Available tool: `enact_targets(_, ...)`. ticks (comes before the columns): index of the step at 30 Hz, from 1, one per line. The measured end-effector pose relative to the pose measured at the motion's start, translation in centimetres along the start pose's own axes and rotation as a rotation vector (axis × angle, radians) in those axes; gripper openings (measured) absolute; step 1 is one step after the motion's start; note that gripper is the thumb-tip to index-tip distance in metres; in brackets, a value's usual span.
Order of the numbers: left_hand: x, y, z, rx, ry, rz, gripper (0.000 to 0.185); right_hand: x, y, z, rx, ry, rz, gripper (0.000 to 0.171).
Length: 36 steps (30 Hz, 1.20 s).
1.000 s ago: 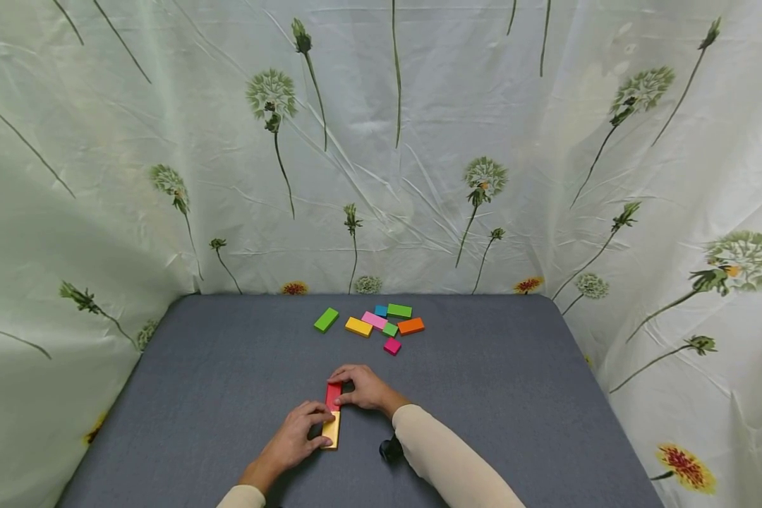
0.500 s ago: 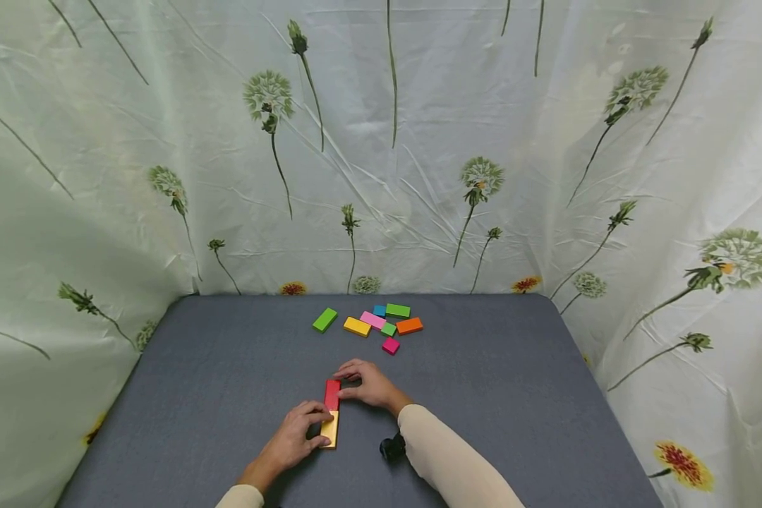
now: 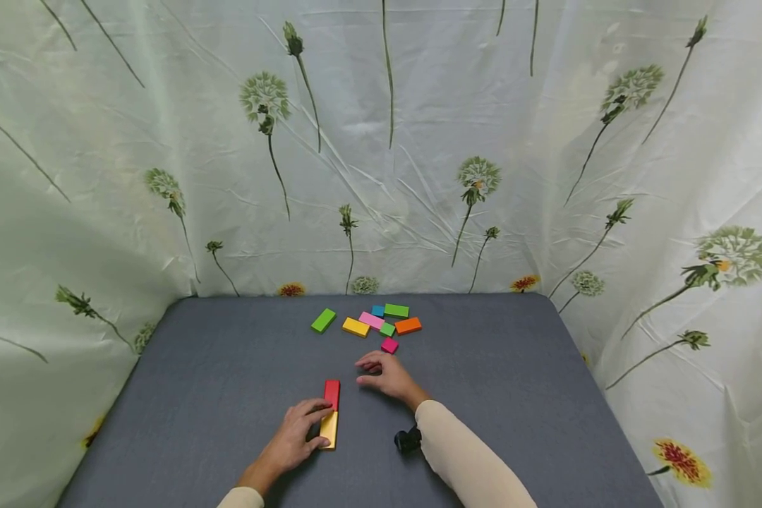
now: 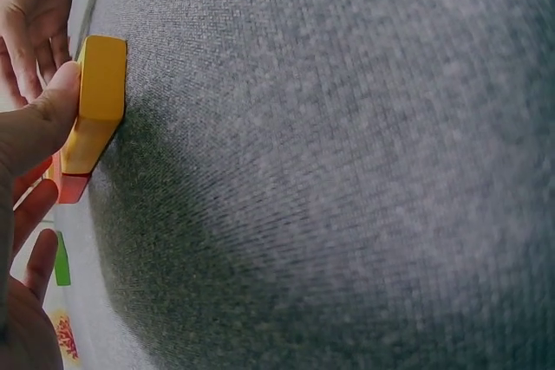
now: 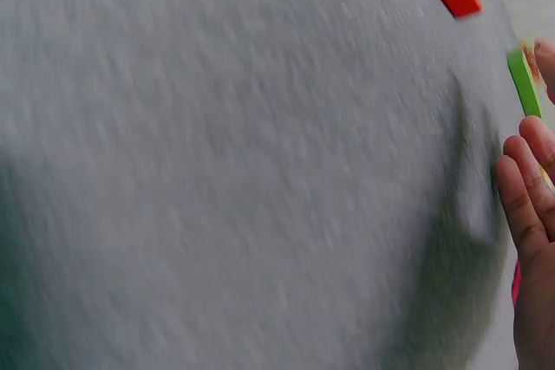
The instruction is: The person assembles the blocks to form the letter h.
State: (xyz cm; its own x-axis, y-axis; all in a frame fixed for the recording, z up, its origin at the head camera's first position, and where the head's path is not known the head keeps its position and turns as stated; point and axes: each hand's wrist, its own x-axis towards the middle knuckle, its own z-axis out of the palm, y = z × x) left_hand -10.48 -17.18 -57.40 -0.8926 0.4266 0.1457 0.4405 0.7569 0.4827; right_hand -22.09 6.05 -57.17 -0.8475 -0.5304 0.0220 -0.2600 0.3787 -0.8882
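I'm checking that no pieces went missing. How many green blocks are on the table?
3. One green block lies apart at the left of the far cluster, one at the cluster's back, and a small one sits in its middle. None seems hidden.

We see that the right hand (image 3: pixel 390 375) has let go of the red block (image 3: pixel 332 394) and drawn away from it toward the counter's far edge; it now hovers between that block and the pink block (image 3: pixel 390 345), fingers loosely spread, its grip on nothing. The right sleeve (image 3: pixel 463 462) has swung rightward with it.
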Motion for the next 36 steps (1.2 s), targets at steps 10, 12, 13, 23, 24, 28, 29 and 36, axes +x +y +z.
enact_targets(10,-0.2,-0.6,0.1,0.105,0.062,0.159,0.053,0.7,1.0,-3.8,-0.146,0.301,0.068,0.026)
enact_targets(12,-0.2,-0.7,0.1,0.116,0.058,0.175,0.054,1.0,1.2,-4.6,-0.176,0.357,0.096,0.026)
enact_targets(13,-0.2,-0.8,0.1,0.125,0.056,0.182,0.054,1.1,1.3,-4.9,-0.186,0.379,0.105,0.026)
enact_targets(23,-0.4,-1.2,0.2,0.204,0.153,0.292,0.055,2.3,2.4,-6.5,-0.304,0.489,0.295,0.034)
enact_targets(24,-0.4,-1.2,0.2,0.205,0.155,0.297,0.055,2.5,2.5,-6.5,-0.319,0.493,0.302,0.034)
enact_targets(28,-0.5,-1.2,0.2,0.209,0.136,0.292,0.054,3.0,2.7,-6.3,-0.38,0.497,0.32,0.036)
enact_targets(29,-0.5,-1.2,0.2,0.209,0.13,0.289,0.054,3.2,2.7,-6.2,-0.392,0.496,0.329,0.036)
enact_targets(36,-0.6,-1.2,0.1,0.207,0.121,0.293,0.051,3.9,2.7,-5.9,-0.429,0.476,0.404,0.04)
